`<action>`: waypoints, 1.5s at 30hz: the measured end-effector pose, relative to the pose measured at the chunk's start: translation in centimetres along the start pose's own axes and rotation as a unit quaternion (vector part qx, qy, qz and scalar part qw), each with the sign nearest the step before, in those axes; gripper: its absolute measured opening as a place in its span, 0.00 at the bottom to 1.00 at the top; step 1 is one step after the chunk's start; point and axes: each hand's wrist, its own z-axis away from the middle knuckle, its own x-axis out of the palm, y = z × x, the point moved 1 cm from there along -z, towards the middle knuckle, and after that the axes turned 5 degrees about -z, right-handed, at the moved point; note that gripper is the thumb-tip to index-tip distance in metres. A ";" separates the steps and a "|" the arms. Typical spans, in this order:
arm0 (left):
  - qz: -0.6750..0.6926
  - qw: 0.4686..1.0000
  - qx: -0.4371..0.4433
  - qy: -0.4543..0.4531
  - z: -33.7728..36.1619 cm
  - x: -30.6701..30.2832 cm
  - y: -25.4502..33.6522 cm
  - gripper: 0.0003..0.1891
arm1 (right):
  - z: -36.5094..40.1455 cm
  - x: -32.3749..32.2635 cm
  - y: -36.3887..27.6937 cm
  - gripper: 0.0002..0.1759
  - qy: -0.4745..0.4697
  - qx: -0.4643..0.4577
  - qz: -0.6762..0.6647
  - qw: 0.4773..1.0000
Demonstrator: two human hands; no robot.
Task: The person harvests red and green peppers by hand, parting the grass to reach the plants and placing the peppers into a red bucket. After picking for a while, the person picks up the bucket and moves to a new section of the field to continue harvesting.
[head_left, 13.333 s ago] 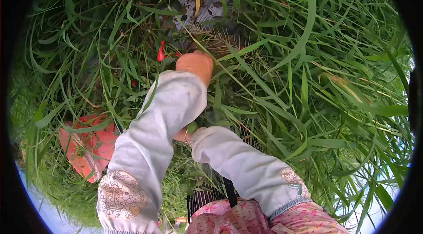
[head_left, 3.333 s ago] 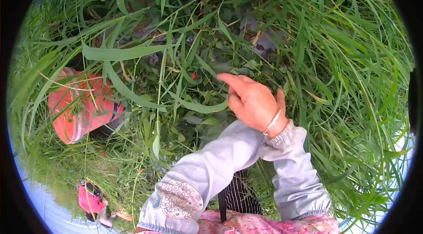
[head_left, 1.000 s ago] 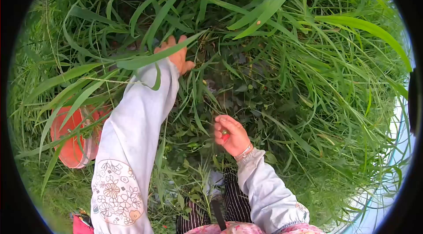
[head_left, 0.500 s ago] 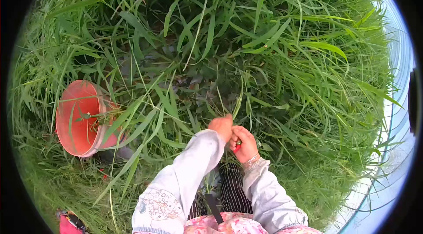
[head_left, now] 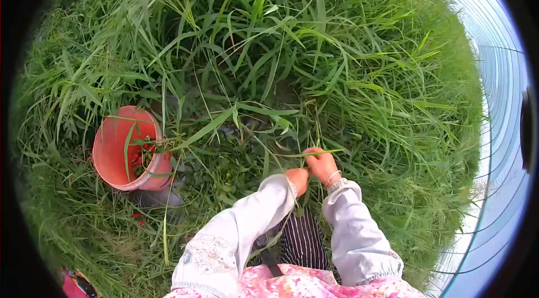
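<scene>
Fingers (head_left: 314, 151) curled, whatever they hold too hidden to tell, the person's right hand (head_left: 324, 166) is close beside the left hand (head_left: 298, 181) amid grass (head_left: 370, 101), the orange bucket (head_left: 109, 155) of red peppers (head_left: 137, 161) leftward, nearer the left.

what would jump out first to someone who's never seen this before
Probably the orange-red bucket in the grass at the left, with small red items inside. Next, the person's left hand and right hand, close together below the middle, the right wearing a pale bracelet. The bluish-white curved surface along the right edge also stands out.
</scene>
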 end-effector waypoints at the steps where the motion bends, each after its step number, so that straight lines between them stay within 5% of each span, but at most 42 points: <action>1: -0.017 1.000 -0.003 -0.009 0.4 -0.9 0.1 0.12 | -0.6 0.2 -0.8 0.12 -0.005 -0.019 0.065 0.998; 4: -0.047 0.999 -0.005 -0.023 1.4 -3.1 0.3 0.14 | -3.1 1.6 -3.5 0.14 0.003 -0.110 0.238 0.965; 7: -0.041 0.993 0.101 0.054 1.6 -2.8 -2.1 0.15 | -5.6 3.7 -6.0 0.15 -0.049 -0.127 0.355 0.925; 11: -0.003 0.999 0.018 0.041 2.4 -3.9 -3.9 0.18 | -10.1 6.5 -7.4 0.15 -0.117 -0.140 0.446 0.876; 12: -0.010 0.998 -0.032 -0.045 2.3 -5.1 -3.9 0.18 | -11.8 7.6 -6.6 0.14 -0.102 -0.132 0.439 0.883; 16: -0.015 0.998 -0.037 -0.053 0.6 -6.2 -7.1 0.14 | -19.1 10.4 -4.3 0.13 -0.129 -0.139 0.517 0.835; 17: -0.025 0.999 -0.017 0.010 0.1 -7.2 -7.8 0.13 | -20.9 10.8 -3.7 0.13 -0.145 -0.138 0.523 0.829; 18: -0.108 0.994 0.034 -0.002 -1.6 -8.5 -9.1 0.10 | -22.7 11.1 -3.6 0.13 -0.164 -0.131 0.526 0.824; 19: -0.152 0.988 -0.014 -0.015 -2.8 -10.8 -9.6 0.08 | -24.3 11.4 -3.3 0.13 -0.181 -0.132 0.533 0.816; 20: -0.068 0.990 0.024 0.118 -3.4 -12.7 -11.1 0.07 | -25.4 11.6 -2.8 0.14 -0.160 -0.212 0.537 0.801; 22: 0.085 0.959 -0.004 0.269 -5.7 -15.8 -14.9 0.07 | -28.2 12.9 -2.7 0.13 -0.214 -0.197 0.518 0.804; 24: 0.041 0.893 -0.006 0.449 -6.4 -20.2 -18.3 0.20 | -31.6 15.1 -1.3 0.14 -0.210 -0.231 0.537 0.784; 25: -0.039 0.882 -0.050 0.467 -5.9 -22.9 -19.1 0.25 | -33.2 16.7 -0.1 0.15 -0.179 -0.279 0.565 0.756; 26: -0.083 0.880 -0.085 0.459 -5.5 -24.4 -21.5 0.28 | -30.9 16.3 -5.9 0.17 -0.211 -0.251 0.537 0.778; 28: -0.090 0.859 -0.180 0.471 -4.5 -25.7 -24.4 0.26 | -32.9 19.0 -5.8 0.19 -0.205 -0.302 0.616 0.698; 31: -0.072 0.848 -0.209 0.482 -3.4 -24.8 -25.9 0.26 | -35.9 22.7 -4.5 0.21 -0.209 -0.372 0.672 0.605; 33: -0.046 0.833 -0.206 0.511 -3.1 -24.1 -25.9 0.22 | -37.9 25.4 -2.4 0.21 -0.227 -0.351 0.572 0.705; 34: -0.029 0.824 -0.201 0.529 -3.1 -23.6 -26.1 0.21 | -39.2 26.8 -1.6 0.22 -0.235 -0.320 0.455 0.797; 35: -0.013 0.815 -0.196 0.545 -3.1 -23.1 -26.1 0.20 | -37.9 26.5 -4.0 0.21 -0.255 -0.339 0.624 0.656; 37: 0.039 0.802 -0.190 0.565 -2.5 -21.7 -25.6 0.17 | -45.3 31.9 1.4 0.19 -0.199 -0.341 0.746 0.536; 39: 0.059 0.790 -0.186 0.581 -2.1 -20.8 -25.4 0.16 | -45.6 31.7 -0.4 0.18 -0.181 -0.412 0.890 0.078; 40: 0.055 0.784 -0.184 0.590 -1.9 -20.4 -25.3 0.16 | -45.6 29.6 -3.1 0.17 -0.139 -0.396 0.808 0.415; 42: 0.010 0.775 -0.184 0.604 -1.9 -19.8 -24.9 0.14 | -45.1 23.3 -9.6 0.18 -0.050 -0.329 0.634 0.699; 45: -0.024 0.775 -0.179 0.605 -2.6 -19.5 -24.7 0.13 | -51.8 14.5 -12.4 0.17 -0.012 -0.270 0.715 0.644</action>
